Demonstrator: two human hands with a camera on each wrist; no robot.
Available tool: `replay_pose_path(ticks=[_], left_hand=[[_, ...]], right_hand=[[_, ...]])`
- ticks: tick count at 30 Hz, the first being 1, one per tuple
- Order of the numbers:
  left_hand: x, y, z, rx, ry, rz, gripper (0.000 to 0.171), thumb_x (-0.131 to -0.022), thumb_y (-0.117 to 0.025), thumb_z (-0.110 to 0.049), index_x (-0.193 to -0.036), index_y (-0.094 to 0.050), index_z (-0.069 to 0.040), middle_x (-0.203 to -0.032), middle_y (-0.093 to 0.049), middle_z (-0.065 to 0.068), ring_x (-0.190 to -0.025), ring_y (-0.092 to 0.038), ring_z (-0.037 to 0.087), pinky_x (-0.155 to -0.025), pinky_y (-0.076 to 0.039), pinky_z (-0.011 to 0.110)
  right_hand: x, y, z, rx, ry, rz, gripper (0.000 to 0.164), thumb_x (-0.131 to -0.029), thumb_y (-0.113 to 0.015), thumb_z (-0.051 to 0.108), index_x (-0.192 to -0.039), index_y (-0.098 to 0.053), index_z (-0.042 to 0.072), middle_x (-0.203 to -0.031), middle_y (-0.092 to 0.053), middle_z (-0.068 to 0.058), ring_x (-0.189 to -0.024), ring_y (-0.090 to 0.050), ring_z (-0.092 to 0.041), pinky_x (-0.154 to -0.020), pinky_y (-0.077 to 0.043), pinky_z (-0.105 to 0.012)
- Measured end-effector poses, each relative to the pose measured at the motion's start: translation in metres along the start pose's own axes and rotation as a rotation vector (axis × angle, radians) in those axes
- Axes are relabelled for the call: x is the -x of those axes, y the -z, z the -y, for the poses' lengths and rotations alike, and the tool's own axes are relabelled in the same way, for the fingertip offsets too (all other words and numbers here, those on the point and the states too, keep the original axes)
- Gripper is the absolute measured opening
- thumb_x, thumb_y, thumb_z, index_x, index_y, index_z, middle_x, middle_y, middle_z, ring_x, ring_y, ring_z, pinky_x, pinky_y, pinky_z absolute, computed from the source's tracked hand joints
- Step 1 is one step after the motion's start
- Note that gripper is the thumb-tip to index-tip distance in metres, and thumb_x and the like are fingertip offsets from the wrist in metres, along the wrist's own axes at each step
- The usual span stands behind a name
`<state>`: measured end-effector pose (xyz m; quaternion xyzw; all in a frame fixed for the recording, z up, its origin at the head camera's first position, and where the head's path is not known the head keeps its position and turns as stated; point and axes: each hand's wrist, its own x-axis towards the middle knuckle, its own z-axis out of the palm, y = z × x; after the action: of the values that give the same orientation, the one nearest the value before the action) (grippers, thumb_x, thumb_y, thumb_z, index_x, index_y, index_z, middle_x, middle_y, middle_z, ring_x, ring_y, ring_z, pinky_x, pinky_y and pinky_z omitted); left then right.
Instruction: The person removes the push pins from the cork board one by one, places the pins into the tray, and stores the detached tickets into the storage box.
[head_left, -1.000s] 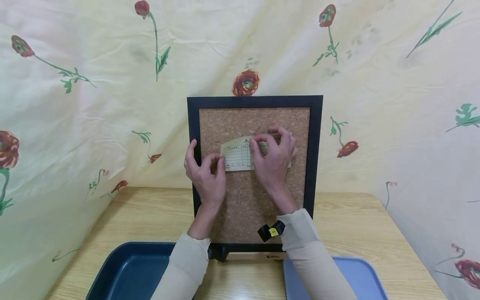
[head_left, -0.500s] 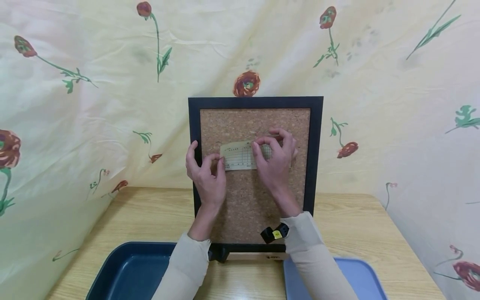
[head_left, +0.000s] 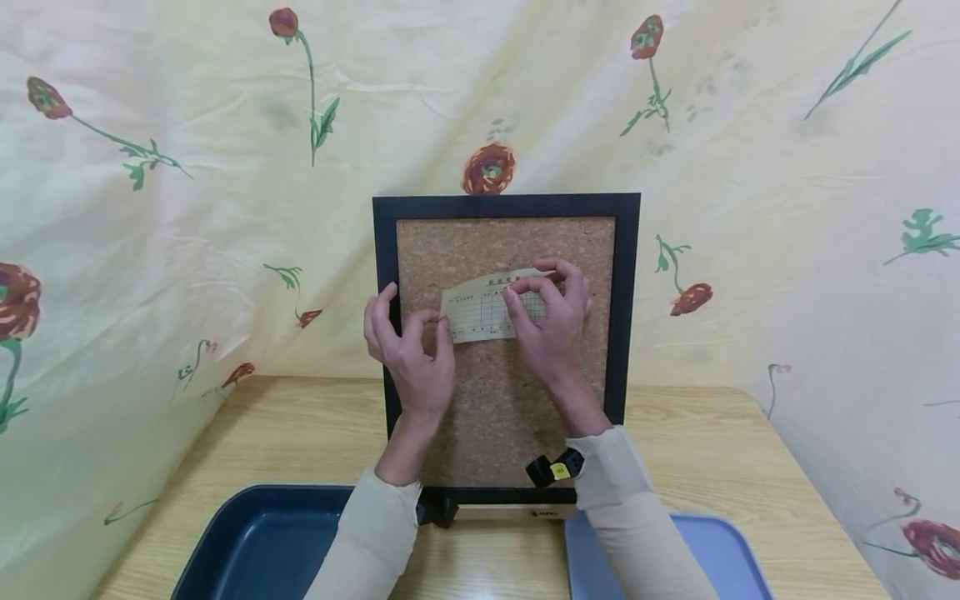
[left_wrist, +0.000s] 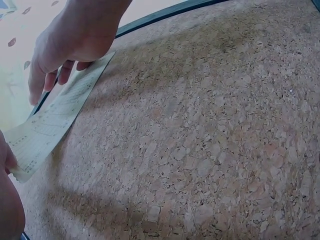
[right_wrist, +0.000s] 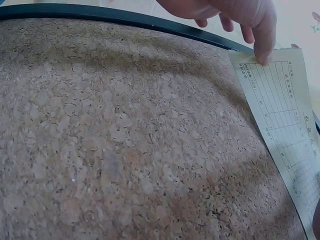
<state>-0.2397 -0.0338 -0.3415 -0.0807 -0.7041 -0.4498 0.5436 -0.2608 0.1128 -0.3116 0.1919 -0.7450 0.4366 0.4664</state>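
A pale paper slip (head_left: 474,310) printed with a table stretches across the corkboard (head_left: 517,417), bowed and slightly tilted, up at the right. My left hand (head_left: 412,354) pinches its left end between thumb and index finger; that pinch also shows at the slip's end in the right wrist view. My right hand (head_left: 551,321) lies in front of the slip's right part, thumb and index fingertips brought together and other fingers bent near the top edge. I cannot tell what those fingertips hold. In the left wrist view the slip (left_wrist: 60,115) stands off the cork, shadows beneath it.
The corkboard's black frame (head_left: 627,308) stands upright on the wooden table (head_left: 697,433), before a flowered cloth (head_left: 187,250). A dark blue tray (head_left: 262,542) is at the front left, a light blue tray (head_left: 716,550) at the front right.
The slip's right part has swung upward, and more of its top edge shows beside my right hand. Both hands stay almost in place.
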Motion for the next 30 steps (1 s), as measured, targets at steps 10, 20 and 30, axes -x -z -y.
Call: replay_pose_path(ticks=[10,20,30], left_hand=[[0.0,0.003,-0.008,0.107,0.014,0.037,0.009,-0.091,-0.064,-0.001,-0.085,-0.066,0.005,-0.112,-0.066,0.022,-0.106,-0.056,0.035,-0.088,-0.045,0.038],[-0.003,0.006,-0.014,0.216,0.206,0.109,0.008,-0.093,-0.065,-0.003,-0.092,-0.068,0.004,-0.08,-0.069,0.018,-0.065,-0.055,0.017,-0.058,-0.042,0.019],[-0.004,0.008,-0.017,0.257,0.309,0.117,0.008,-0.094,-0.065,-0.003,-0.094,-0.067,0.004,-0.084,-0.068,0.02,-0.068,-0.052,0.012,-0.06,-0.04,0.018]], right_hand=[[0.001,0.006,-0.003,-0.058,0.0,0.004,0.012,-0.091,-0.07,0.007,-0.089,-0.068,-0.005,-0.124,-0.051,-0.024,-0.112,-0.044,-0.036,-0.096,-0.032,-0.035],[0.002,0.015,-0.007,-0.06,-0.017,0.067,0.012,-0.091,-0.069,0.006,-0.091,-0.068,-0.005,-0.125,-0.05,-0.023,-0.118,-0.042,-0.036,-0.099,-0.031,-0.035],[0.005,0.029,-0.003,-0.064,-0.016,0.076,0.012,-0.09,-0.071,0.006,-0.09,-0.068,-0.006,-0.115,-0.053,-0.023,-0.114,-0.048,-0.033,-0.096,-0.036,-0.029]])
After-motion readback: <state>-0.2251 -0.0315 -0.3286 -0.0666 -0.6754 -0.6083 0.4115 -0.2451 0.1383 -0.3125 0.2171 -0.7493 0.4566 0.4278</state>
